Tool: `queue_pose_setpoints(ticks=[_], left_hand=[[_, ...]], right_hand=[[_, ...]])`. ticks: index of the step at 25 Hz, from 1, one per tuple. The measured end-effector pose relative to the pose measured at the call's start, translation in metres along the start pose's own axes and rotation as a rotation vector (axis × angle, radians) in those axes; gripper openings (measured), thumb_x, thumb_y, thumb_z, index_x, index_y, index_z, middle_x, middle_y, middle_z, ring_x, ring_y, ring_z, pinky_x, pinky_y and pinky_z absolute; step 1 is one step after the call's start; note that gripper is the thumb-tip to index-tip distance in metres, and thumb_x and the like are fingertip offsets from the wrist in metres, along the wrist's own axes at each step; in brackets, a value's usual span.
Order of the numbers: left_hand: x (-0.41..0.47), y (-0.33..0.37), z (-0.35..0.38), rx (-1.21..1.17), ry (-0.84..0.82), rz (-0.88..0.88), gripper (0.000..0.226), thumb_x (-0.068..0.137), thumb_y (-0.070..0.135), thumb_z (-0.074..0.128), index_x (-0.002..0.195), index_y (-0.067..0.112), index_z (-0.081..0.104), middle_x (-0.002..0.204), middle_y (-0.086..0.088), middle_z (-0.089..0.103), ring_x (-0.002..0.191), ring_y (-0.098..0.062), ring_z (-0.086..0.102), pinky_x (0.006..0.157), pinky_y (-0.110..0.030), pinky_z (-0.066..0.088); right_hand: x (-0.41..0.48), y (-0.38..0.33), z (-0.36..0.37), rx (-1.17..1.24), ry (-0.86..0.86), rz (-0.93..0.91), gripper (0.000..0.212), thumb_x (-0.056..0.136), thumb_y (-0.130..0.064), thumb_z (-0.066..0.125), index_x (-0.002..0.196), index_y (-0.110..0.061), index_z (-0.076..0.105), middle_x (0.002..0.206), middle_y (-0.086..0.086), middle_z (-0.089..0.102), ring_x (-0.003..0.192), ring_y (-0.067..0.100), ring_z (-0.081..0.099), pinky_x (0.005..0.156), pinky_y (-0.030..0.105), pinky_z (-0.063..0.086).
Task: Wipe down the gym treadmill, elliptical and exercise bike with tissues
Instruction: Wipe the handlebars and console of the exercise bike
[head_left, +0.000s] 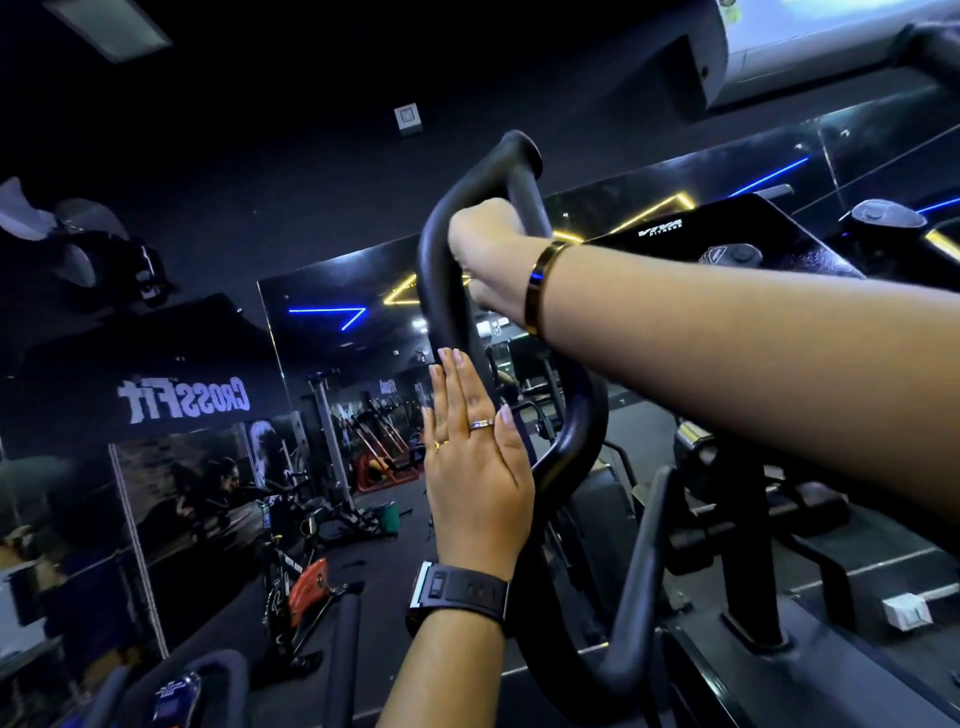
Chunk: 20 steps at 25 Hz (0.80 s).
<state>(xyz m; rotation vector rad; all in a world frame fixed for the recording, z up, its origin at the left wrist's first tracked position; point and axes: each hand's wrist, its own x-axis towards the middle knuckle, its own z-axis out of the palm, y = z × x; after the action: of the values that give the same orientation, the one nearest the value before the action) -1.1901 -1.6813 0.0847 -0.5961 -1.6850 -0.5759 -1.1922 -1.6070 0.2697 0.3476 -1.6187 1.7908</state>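
A black curved elliptical handle rises in the middle of the view. My right hand reaches in from the right and grips its upper bend, fingers curled round the bar. No tissue shows plainly in that hand. Lower down, my left hand is raised with straight fingers together, its palm side against the left of the same handle. The machine's dark console sits just right of my right wrist.
A mirror wall behind reflects gym machines and blue and yellow light strips. An exercise bike with an orange part stands at lower left. Another black handlebar is near the bottom edge. A second elliptical arm curves at lower right.
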Motion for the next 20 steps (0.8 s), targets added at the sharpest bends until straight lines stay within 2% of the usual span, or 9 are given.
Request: queue_pose_setpoints(ticks=[1, 3, 5, 7, 9, 11, 15, 17, 20], left_hand=[[0.0, 0.0, 0.001, -0.029, -0.002, -0.003, 0.058, 0.103, 0.041, 0.013, 0.152, 0.015, -0.004, 0.161, 0.006, 0.0, 0.15, -0.008, -0.002, 0.121, -0.047, 0.017], [0.001, 0.001, 0.002, -0.097, 0.004, -0.021, 0.057, 0.101, 0.038, 0.014, 0.151, 0.018, -0.005, 0.16, 0.01, 0.0, 0.149, -0.003, -0.003, 0.121, -0.048, 0.016], [0.001, 0.002, 0.0, -0.194, 0.026, -0.029, 0.056, 0.102, 0.038, 0.015, 0.152, 0.02, -0.003, 0.159, 0.016, 0.0, 0.149, -0.002, -0.001, 0.122, -0.048, 0.015], [0.001, 0.0, -0.001, -0.293, 0.052, -0.003, 0.054, 0.104, 0.037, 0.017, 0.152, 0.023, -0.003, 0.161, 0.012, 0.004, 0.15, -0.008, 0.006, 0.121, -0.051, 0.016], [0.0, -0.002, 0.0, -0.348, 0.07, 0.012, 0.052, 0.105, 0.04, 0.017, 0.152, 0.03, -0.003, 0.164, 0.002, 0.01, 0.151, -0.015, 0.01, 0.12, -0.054, 0.018], [0.001, -0.001, 0.001, -0.374, 0.078, -0.004, 0.054, 0.105, 0.045, 0.015, 0.152, 0.026, 0.0, 0.163, 0.002, 0.01, 0.151, -0.018, 0.01, 0.12, -0.054, 0.017], [-0.001, -0.006, 0.004, -0.42, 0.088, -0.009, 0.063, 0.104, 0.051, 0.014, 0.154, 0.014, 0.009, 0.162, 0.002, 0.011, 0.151, -0.021, 0.01, 0.119, -0.057, 0.015], [0.0, -0.009, 0.003, -0.454, 0.075, -0.012, 0.061, 0.102, 0.055, 0.012, 0.154, 0.024, 0.006, 0.163, -0.005, 0.012, 0.151, -0.021, 0.01, 0.119, -0.059, 0.014], [0.001, -0.007, 0.001, -0.413, 0.049, -0.023, 0.06, 0.099, 0.063, 0.008, 0.151, 0.036, -0.003, 0.164, -0.007, 0.011, 0.152, -0.018, 0.007, 0.121, -0.056, 0.007]], right_hand=[[0.003, 0.003, 0.006, -0.044, 0.003, -0.003, 0.045, 0.103, -0.017, 0.036, 0.139, 0.009, 0.039, 0.142, 0.021, 0.044, 0.135, 0.033, 0.04, 0.11, 0.038, 0.032], [-0.002, 0.008, 0.009, -0.22, -0.012, -0.085, 0.04, 0.103, -0.018, 0.035, 0.137, 0.001, 0.043, 0.141, 0.015, 0.046, 0.133, 0.028, 0.041, 0.11, 0.031, 0.029], [-0.013, 0.007, 0.007, -0.302, -0.013, -0.11, 0.035, 0.102, -0.016, 0.032, 0.13, -0.005, 0.05, 0.135, 0.014, 0.051, 0.127, 0.028, 0.046, 0.101, 0.032, 0.032], [-0.022, 0.016, -0.002, -0.421, -0.072, -0.128, 0.028, 0.1, -0.016, 0.036, 0.108, -0.011, 0.062, 0.116, 0.014, 0.058, 0.109, 0.027, 0.052, 0.088, 0.032, 0.036], [-0.036, 0.019, -0.018, -0.436, -0.199, -0.086, 0.03, 0.1, -0.014, 0.038, 0.072, -0.016, 0.051, 0.099, 0.01, 0.05, 0.093, 0.021, 0.044, 0.079, 0.027, 0.034], [-0.05, 0.019, -0.029, -0.527, -0.234, -0.107, 0.038, 0.1, -0.012, 0.038, 0.063, -0.019, 0.035, 0.09, 0.007, 0.047, 0.089, 0.019, 0.039, 0.072, 0.028, 0.035], [-0.09, 0.044, -0.041, -0.683, -0.254, -0.283, 0.021, 0.097, -0.017, 0.044, 0.077, -0.014, 0.049, 0.088, 0.006, 0.054, 0.083, 0.026, 0.046, 0.07, 0.031, 0.036], [-0.105, 0.06, -0.048, -0.816, -0.301, -0.355, 0.009, 0.095, -0.018, 0.045, 0.096, -0.012, 0.051, 0.091, 0.005, 0.057, 0.087, 0.031, 0.052, 0.069, 0.033, 0.033], [-0.118, 0.09, -0.065, -1.001, -0.4, -0.525, 0.029, 0.094, -0.012, 0.039, 0.121, -0.006, 0.047, 0.106, 0.011, 0.06, 0.097, 0.033, 0.056, 0.072, 0.037, 0.041]])
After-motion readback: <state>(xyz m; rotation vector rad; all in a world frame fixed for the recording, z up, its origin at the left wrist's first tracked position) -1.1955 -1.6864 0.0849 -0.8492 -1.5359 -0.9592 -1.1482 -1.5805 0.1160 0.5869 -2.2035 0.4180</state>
